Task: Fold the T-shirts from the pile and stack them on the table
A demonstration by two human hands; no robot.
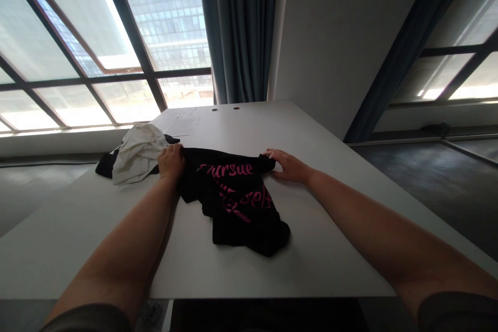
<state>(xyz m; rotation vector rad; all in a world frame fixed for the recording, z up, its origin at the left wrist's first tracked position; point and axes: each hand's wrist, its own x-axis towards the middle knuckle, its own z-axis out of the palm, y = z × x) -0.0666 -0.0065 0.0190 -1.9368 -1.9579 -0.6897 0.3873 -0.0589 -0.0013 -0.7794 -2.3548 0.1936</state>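
Observation:
A black T-shirt with pink lettering [249, 212] lies bunched on the white table, its lower part in folds. My left hand [171, 162] is closed on the upper left end of the cloth. At the upper right end, my right hand [287, 165] pinches the fabric between thumb and fingers. Between the two hands the top edge is stretched nearly straight. The letters read "Pursue" on top, with "self" and "FASHION" partly creased below.
A heap of white cloth [140, 150] with black cloth [106, 164] under it sits left of my left hand. Sheets of paper [182, 123] lie farther back on the white table [330, 254]. Blue curtains [241, 31] and windows stand beyond the table's far end.

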